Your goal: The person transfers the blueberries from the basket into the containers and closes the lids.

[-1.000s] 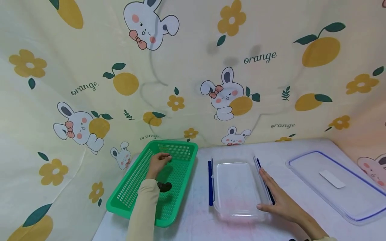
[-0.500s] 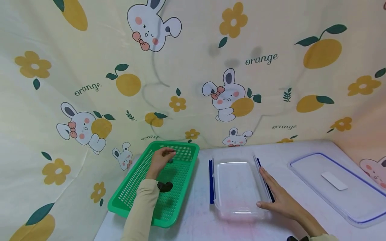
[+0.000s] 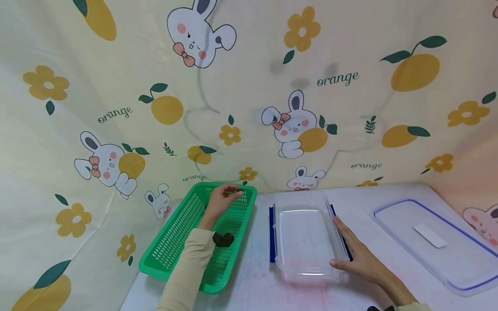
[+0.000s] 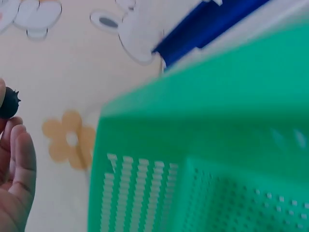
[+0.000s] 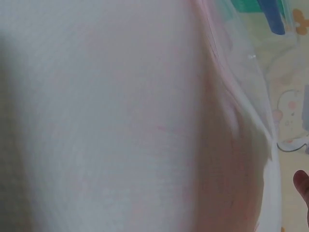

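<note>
My left hand (image 3: 222, 202) is over the far right part of the green basket (image 3: 155, 273). In the left wrist view, the hand (image 4: 18, 176) pinches a dark, round blueberry (image 4: 9, 104) with a pointed crown between thumb and fingers. The fingers hide the berry in the head view. My right hand (image 3: 361, 258) rests at the right side of a clear plastic box (image 3: 305, 242), thumb spread toward the near rim and straight fingers along the side flap. Only a fingertip (image 5: 301, 182) of that hand shows in the right wrist view.
The box's blue-edged side flaps, including the left flap (image 3: 272, 235), hang outward. A clear lid (image 3: 435, 259) with a blue seal and white label lies on the white-covered table (image 3: 256, 276) at the right. A printed cloth (image 3: 241, 86) hangs behind.
My left hand has risen out of the basket's far end and moved right, toward its far right rim. The right hand has stayed by the box.
</note>
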Demonstrator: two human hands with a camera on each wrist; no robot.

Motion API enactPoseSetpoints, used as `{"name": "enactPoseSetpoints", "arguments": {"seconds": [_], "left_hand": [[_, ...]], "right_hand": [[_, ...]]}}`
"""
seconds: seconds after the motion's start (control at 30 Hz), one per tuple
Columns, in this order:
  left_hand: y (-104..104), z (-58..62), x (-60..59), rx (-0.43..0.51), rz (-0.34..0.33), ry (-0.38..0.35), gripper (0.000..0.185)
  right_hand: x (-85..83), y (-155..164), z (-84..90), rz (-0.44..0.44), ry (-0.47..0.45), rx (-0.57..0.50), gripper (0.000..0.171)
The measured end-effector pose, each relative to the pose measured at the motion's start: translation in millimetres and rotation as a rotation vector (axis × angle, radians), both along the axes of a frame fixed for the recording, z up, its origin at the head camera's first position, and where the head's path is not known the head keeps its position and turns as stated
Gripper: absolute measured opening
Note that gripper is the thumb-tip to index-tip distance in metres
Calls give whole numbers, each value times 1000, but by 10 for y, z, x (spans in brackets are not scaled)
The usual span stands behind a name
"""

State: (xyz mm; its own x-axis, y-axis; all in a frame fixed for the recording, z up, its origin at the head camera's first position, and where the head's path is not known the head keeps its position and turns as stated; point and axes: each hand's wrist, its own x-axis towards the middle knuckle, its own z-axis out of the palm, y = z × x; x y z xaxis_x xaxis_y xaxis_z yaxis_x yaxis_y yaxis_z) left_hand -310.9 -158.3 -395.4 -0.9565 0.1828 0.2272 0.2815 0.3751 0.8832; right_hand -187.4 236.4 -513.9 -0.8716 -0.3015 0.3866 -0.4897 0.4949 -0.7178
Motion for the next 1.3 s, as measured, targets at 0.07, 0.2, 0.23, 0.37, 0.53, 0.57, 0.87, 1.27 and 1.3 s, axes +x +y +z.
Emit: {"name": "enactPoseSetpoints", "arguments": {"seconds": [0.07, 0.2, 0.23, 0.37, 0.53, 0.57, 0.87, 1.27, 1.3], "left_hand": [[81, 35, 12, 13, -23, -6, 23], [253, 83, 18, 44, -70, -11, 22], [299, 95, 18, 50, -77, -10, 22], [481, 194, 60, 63, -124, 3, 22], [707, 165, -4, 55, -156, 29, 23], [750, 133, -36, 49, -159, 33, 23], [1161, 90, -11, 69, -141, -24, 23], [1657, -104, -89, 208, -143, -55, 22], [1696, -128, -92, 223, -129, -69, 22]], "right_hand": [[1, 0, -6, 5, 13, 0, 104], [1, -2, -9, 13, 21, -8, 104], [1, -3, -9, 14, 18, -11, 104], [1, -4, -15, 20, 15, -27, 103], [1, -8, -25, 23, 23, -39, 102], [1, -7, -26, 23, 22, -41, 102], [12, -8, -26, 16, 3, -42, 102], [6, 1, -19, 18, 7, -52, 102], [6, -1, -23, 20, 8, -54, 102]]}}
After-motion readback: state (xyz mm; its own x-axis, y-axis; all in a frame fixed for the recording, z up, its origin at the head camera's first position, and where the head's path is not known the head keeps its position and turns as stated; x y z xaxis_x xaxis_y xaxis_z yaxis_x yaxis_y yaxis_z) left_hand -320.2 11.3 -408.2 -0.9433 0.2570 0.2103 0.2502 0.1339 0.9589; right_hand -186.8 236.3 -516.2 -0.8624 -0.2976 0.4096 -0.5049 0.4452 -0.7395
